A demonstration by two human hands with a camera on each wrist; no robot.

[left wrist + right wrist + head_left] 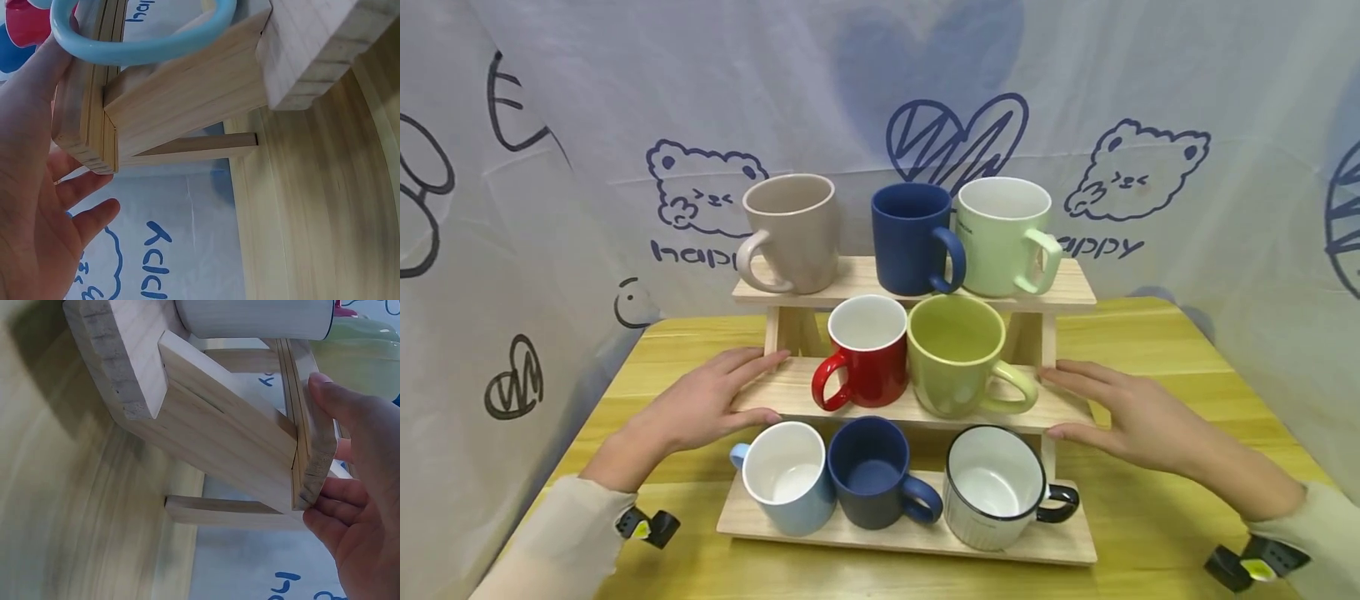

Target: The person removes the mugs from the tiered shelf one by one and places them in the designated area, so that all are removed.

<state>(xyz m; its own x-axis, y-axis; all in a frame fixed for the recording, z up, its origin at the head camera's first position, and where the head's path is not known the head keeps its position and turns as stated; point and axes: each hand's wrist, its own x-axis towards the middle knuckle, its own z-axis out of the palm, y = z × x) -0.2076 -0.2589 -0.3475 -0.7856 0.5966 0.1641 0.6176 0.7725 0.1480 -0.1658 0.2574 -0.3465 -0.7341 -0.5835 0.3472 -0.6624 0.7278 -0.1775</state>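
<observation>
A three-tier wooden display stand (1071, 412) carries mugs on every tier. My left hand (707, 404) grips the left end of its middle shelf, thumb toward the front edge. At the opposite end my right hand (1142, 421) holds the same shelf; in the right wrist view its thumb (331, 394) lies on the top and the other fingers reach round the end. Between the hands stand a red mug (876, 358) and an olive-green mug (951, 371). Beside the left hand, one tier down, is a light blue mug (801, 504).
The top tier holds a beige mug (805, 237), a blue mug (906, 242) and a pale green mug (992, 250). Below are a navy mug (868, 492) and a white black-rimmed mug (977, 521). The stand sits on a wooden table (1157, 533), before a printed curtain (835, 100).
</observation>
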